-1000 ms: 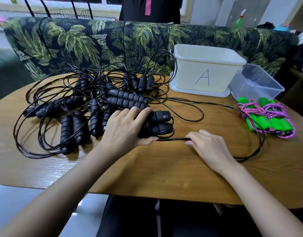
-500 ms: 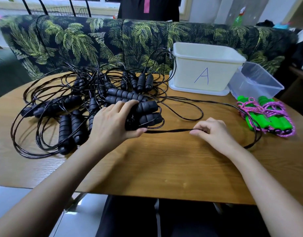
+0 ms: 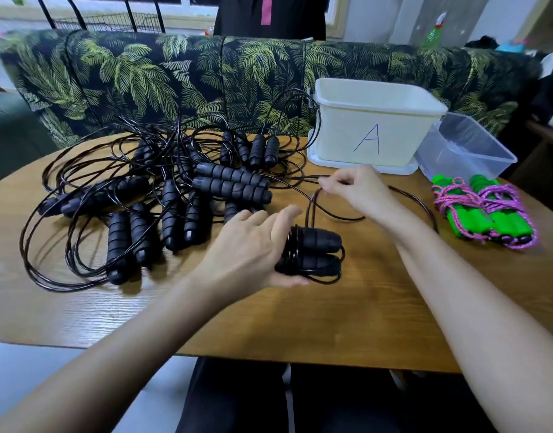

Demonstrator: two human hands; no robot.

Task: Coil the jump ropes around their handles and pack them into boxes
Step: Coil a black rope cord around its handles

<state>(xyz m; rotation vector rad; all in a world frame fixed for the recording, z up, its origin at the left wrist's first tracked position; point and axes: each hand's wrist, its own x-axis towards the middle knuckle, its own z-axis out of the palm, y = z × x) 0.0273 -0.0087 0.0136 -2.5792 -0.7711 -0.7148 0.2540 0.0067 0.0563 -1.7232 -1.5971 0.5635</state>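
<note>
Premises: domestic living room, judged from furnishings in view.
Seating: long upholstered sofa [image 3: 175,73], dark fabric with green palm-leaf print, running along the far side of the table.
Work surface: rounded wood-grain table [image 3: 269,323], household type, close against the sofa.
Behind the sofa: white window frame [image 3: 185,3] admitting daylight; black wire rack [image 3: 112,23]; dark garment [image 3: 287,17] with a pink stripe.
Household items: green spray bottle [image 3: 433,34] beyond the sofa's right end; white box [image 3: 375,126] hand-marked "A" and clear tub [image 3: 469,151], both ordinary home storage.
Floor: pale, smooth surface [image 3: 25,370] below the table's near edge.
</note>
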